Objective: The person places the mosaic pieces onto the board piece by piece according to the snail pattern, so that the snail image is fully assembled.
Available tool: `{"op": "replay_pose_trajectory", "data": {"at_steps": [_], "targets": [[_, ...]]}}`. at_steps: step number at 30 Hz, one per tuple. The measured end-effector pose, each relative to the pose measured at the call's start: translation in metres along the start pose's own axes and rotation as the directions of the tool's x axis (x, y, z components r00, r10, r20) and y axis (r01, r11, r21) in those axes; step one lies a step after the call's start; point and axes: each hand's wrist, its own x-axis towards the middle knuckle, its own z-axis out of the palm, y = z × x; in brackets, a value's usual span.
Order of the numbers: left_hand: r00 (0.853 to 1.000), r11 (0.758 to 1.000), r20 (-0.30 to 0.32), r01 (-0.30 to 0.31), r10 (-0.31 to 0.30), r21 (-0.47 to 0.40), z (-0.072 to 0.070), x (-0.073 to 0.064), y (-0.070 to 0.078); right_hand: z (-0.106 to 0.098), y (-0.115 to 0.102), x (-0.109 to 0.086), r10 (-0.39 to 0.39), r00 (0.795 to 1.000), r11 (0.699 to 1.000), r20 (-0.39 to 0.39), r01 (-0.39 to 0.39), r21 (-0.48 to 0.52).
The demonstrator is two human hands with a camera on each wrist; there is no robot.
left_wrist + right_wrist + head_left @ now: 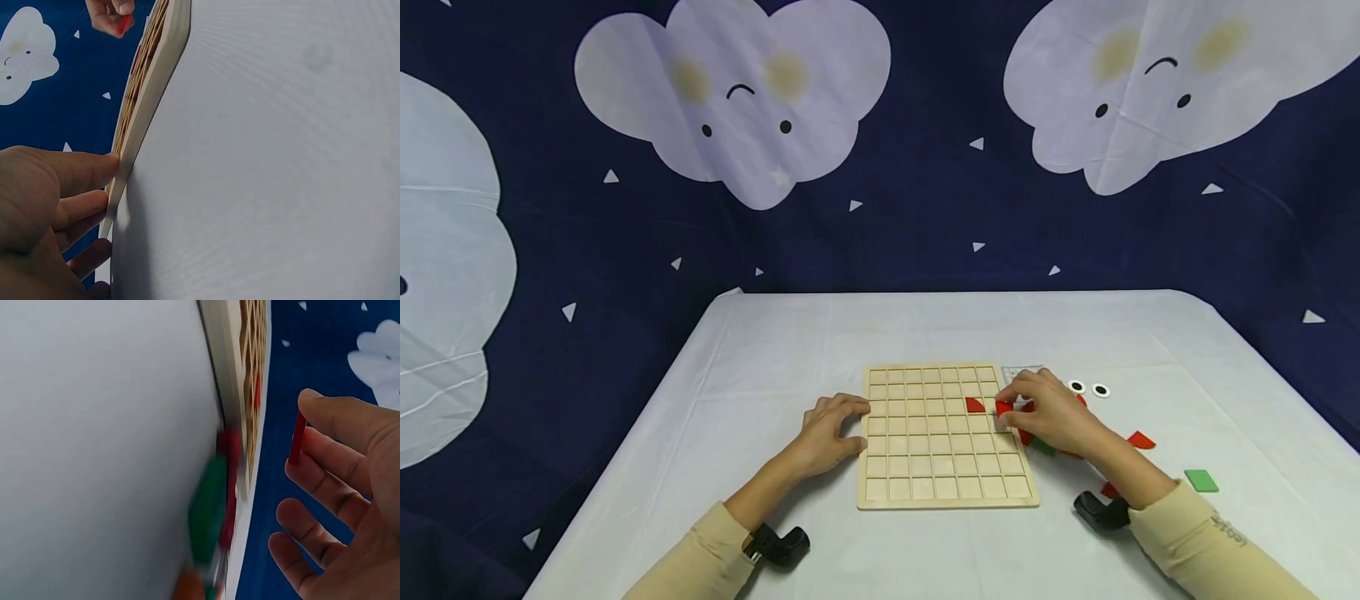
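Right hand [1054,408] pinches red piece [298,440], roughly parallel to board [942,467].

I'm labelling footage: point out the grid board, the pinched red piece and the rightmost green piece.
Grid board [940,445], head view: a bare cell.
Pinched red piece [298,439], right wrist view: its edge.
Rightmost green piece [1202,481], head view: its top.

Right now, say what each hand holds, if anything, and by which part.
The right hand pinches a thin red tile by opposite edges; the left hand only touches the pale wooden grid board.
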Motion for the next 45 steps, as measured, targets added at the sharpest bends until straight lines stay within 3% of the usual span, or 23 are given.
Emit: {"op": "replay_pose_trajectory", "data": {"at_steps": [10,21,38,45], "targets": [[1.0,1.0,0.006,-0.003,0.003,0.01,0.0,0.0,0.0,0.019,-0.016,0.013,-0.096,0.995,0.995,0.024,0.096,-0.005],[1.0,1.0,0.004,-0.007,0.007,0.014,0.0,-0.001,-0.001,0.026,-0.017,0.016,-0.11,0.992,0.992,0.057,0.114,-0.054],[1.0,1.0,0.005,0.002,-0.002,0.0,-0.001,-0.002,-0.001,0.027,-0.019,0.015,-0.118,0.991,0.99,0.058,0.122,-0.069],[1.0,1.0,0.016,0.001,-0.001,0.006,-0.002,-0.002,-0.001,0.011,-0.009,0.012,-0.09,0.996,0.995,-0.001,0.09,-0.051]]}}
